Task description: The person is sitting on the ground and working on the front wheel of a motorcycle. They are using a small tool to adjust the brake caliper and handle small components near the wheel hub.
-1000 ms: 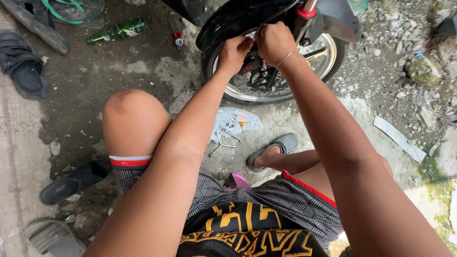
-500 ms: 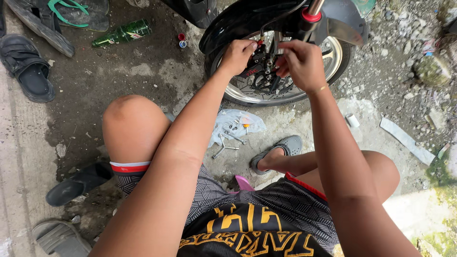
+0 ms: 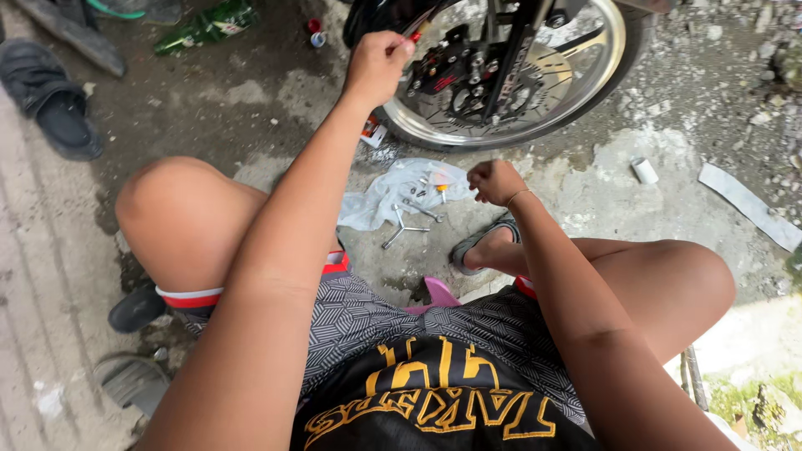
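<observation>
A motorcycle front wheel (image 3: 585, 79) with a silver rim, brake disc and black caliper stands at the top of the head view. My left hand (image 3: 378, 65) is up at the wheel's left side, closed around a small red-tipped part by the black fender. My right hand (image 3: 494, 181) hangs lower, fingers curled, just above a crumpled clear plastic bag (image 3: 393, 196) on the ground. Small bolts and a Y-shaped metal wrench (image 3: 403, 224) lie on and beside the bag. Whether the right hand holds anything is hidden by its fingers.
I sit low on a pink stool (image 3: 440, 294), knees spread, feet in sandals. A green glass bottle (image 3: 209, 25) and dark sandals (image 3: 52, 100) lie at top left. Concrete scraps (image 3: 748, 205) and gravel are at right.
My right hand has left the wheel hub and dropped down to the plastic bag with the bolts. My left hand has stayed at the wheel. The view has tilted down.
</observation>
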